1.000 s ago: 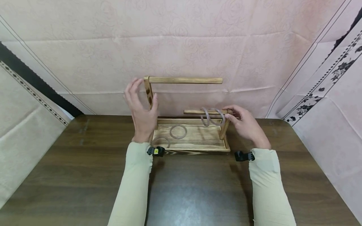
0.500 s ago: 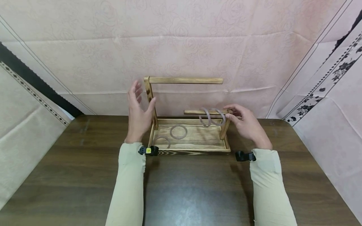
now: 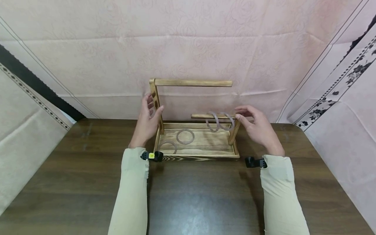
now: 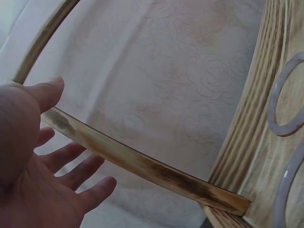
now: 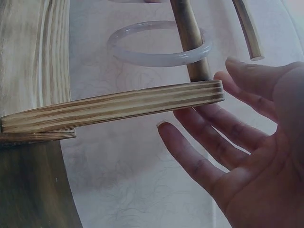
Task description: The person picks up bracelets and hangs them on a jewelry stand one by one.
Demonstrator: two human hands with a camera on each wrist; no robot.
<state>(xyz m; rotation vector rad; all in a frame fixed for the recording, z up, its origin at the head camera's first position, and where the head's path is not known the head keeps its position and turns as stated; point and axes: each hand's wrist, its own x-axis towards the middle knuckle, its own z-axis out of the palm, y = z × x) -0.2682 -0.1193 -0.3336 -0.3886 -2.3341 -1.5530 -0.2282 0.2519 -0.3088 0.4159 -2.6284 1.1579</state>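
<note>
A wooden bangle stand has a shallow tray (image 3: pixel 202 156), a tall left post (image 3: pixel 156 96) with an upper bar (image 3: pixel 194 83), and a shorter right post (image 3: pixel 234 132) with a lower bar (image 3: pixel 199 116). Two pale, translucent bangles (image 4: pixel 280 95) lie in the tray. Two more hang on the lower bar, one bangle (image 5: pixel 142 59) close to the right post. My left hand (image 3: pixel 147 125) is around the tall post, its thumb and spread fingers on opposite sides without gripping. At the short post's top, my right hand (image 3: pixel 258 129) has loosely bent fingers, some at the wood, thumb apart.
The stand is on a brown wooden table (image 3: pixel 188 195), near its back edge. A pink patterned cloth (image 3: pixel 188 49) hangs close behind. Pale cloth panels with black trim flank the table.
My left hand has swung left, then come lower around the tall post. My right hand has drawn slightly right, its fingers loosening at the short post. The bangles hang and lie nearly as before.
</note>
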